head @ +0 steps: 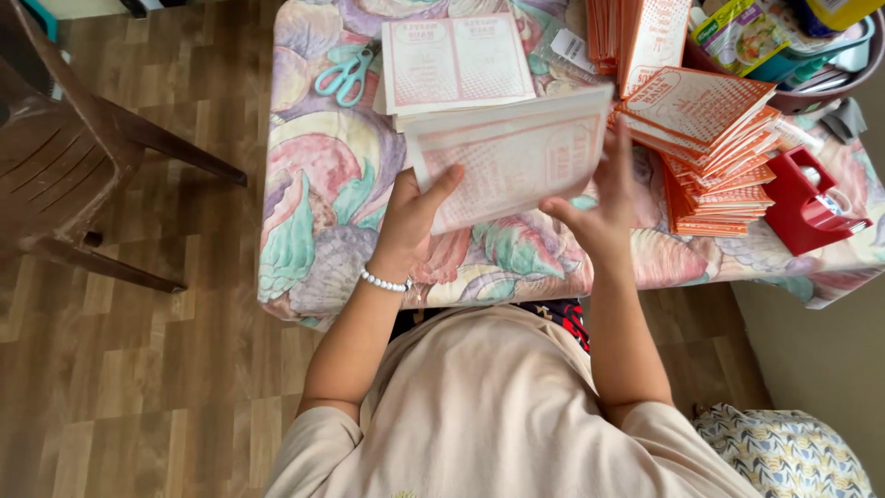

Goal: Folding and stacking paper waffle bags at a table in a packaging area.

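Note:
My left hand [413,214], with a white bead bracelet on the wrist, grips the left edge of a flat white cardboard sheet with orange print [516,157]. My right hand [599,207] holds the same sheet at its right side, and the sheet looks blurred. Both hands hover just above the table with a pastel shell-patterned cloth [313,240]. A pile of flat printed sheets [456,65] lies behind the held one. To the right sits a leaning stack of folded orange-and-white boxes [714,148].
Teal scissors [346,76] lie on the cloth at the back left. A red tape dispenser [811,203] stands at the right edge, with a bowl of packets [784,46] behind it. A brown plastic chair [74,157] stands on the wood floor to the left.

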